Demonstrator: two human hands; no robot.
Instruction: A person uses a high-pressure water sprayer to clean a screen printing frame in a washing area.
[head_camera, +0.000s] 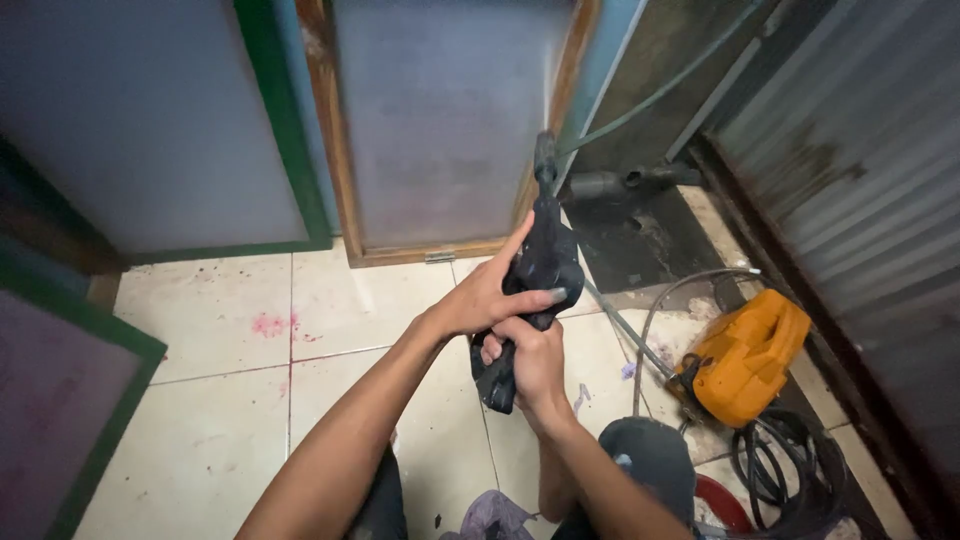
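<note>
I hold a black spray gun in both hands, its short nozzle pointing at a wooden-framed mesh screen leaning against the wall. My left hand wraps over the gun's body, thumb up along its side. My right hand grips the handle from below. A thin jet of water leaves the nozzle toward the screen's right edge. A hose runs from the gun down to the right.
A green-framed screen leans at the left and another at the lower left. An orange pressure washer sits at the right by coiled black hoses. Corrugated metal wall on the right. White tiled floor has pink stains.
</note>
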